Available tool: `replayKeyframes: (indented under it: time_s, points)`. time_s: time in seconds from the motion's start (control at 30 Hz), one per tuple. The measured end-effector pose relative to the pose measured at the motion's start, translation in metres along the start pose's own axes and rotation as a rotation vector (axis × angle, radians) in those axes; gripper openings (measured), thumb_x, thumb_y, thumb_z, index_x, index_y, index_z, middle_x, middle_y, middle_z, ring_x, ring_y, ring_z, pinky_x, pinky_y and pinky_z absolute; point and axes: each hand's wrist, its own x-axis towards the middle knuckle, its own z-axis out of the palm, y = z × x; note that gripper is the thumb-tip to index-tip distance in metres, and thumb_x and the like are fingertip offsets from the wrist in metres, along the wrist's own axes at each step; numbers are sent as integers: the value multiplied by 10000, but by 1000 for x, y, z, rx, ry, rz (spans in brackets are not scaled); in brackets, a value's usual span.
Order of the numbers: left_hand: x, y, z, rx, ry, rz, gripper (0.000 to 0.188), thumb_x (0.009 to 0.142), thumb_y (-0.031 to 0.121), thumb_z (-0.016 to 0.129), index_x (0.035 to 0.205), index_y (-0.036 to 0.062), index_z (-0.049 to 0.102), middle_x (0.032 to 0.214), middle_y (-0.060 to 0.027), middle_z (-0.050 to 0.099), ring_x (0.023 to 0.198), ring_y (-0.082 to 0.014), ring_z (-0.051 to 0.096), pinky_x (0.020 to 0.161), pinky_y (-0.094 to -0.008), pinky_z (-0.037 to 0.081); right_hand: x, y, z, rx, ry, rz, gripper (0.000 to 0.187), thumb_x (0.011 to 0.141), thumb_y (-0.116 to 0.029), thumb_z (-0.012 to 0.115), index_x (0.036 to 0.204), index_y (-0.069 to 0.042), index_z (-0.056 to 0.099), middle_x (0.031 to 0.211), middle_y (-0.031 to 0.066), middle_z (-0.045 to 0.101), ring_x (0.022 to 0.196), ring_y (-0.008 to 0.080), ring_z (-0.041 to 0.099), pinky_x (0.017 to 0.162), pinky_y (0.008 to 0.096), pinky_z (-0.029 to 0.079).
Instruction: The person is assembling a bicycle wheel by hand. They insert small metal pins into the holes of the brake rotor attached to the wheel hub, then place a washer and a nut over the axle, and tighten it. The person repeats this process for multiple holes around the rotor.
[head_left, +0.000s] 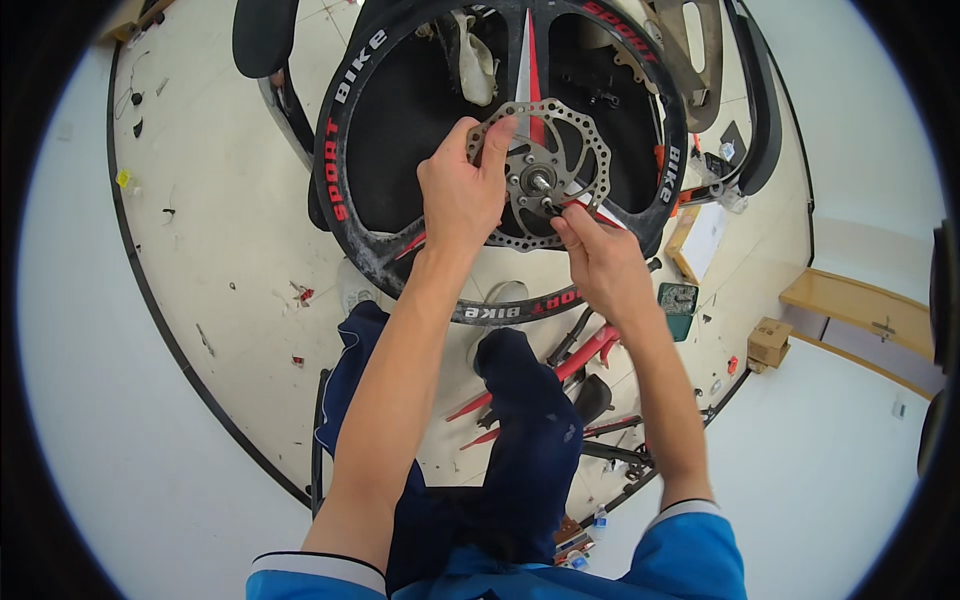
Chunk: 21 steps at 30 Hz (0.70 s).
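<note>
A black three-spoke bike wheel [335,180] with red and white lettering lies flat in front of me, over a dark chair seat. At its hub sits a silver brake disc [603,150] with a drilled, scalloped rim. My left hand [465,185] is closed on the disc's left edge, the thumb lying on top. Beside the threaded axle [540,182], my right hand [600,255] pinches at a small dark piece near one of the disc bolts [547,203]. The fingers mostly hide that piece, so its kind cannot be made out.
Black armrests [264,40] flank the wheel. A red bike frame [580,358] lies on the floor by my right leg. To the right are a green case [678,300], a flat cardboard box [694,240] and a small carton [769,342]. Small scraps litter the floor.
</note>
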Motion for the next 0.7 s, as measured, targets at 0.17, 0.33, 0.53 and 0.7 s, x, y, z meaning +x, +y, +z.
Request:
replayKeyframes:
  time_s: [0.17,0.33,0.53,0.7]
  points:
    - [1,-4,0,4,25,49,497,1011,425,648,803,-16,555,560,-87,539,498,-138,503,507,-320,425,25,11,-31,-288,-205,-240,176,959,-195,687,921,-44,604,689,126,617,588,348,615,519,430,476]
    - [0,-2,-1,3,34,15,495,1013,409,649,792,-21,544,571,-102,535,507,-155,445,515,-326,423,25,5,-30,-73,-106,-138,176,936,-167,709,859,-14,667,634,108,586,516,261,559,493,364,430]
    - [0,-3,2,10,50,68,490,1020,389,642,779,-23,532,573,-107,524,518,-160,436,525,-330,427,-15,-19,29,559,279,440,204,945,-142,707,849,36,677,571,5,510,548,55,421,504,251,336]
    - [2,9,1,-43,46,-12,464,1014,392,650,765,9,564,526,-35,536,419,-124,558,401,-301,400,-5,-27,32,636,301,523,290,959,-202,709,836,55,655,586,8,509,568,54,398,519,256,339]
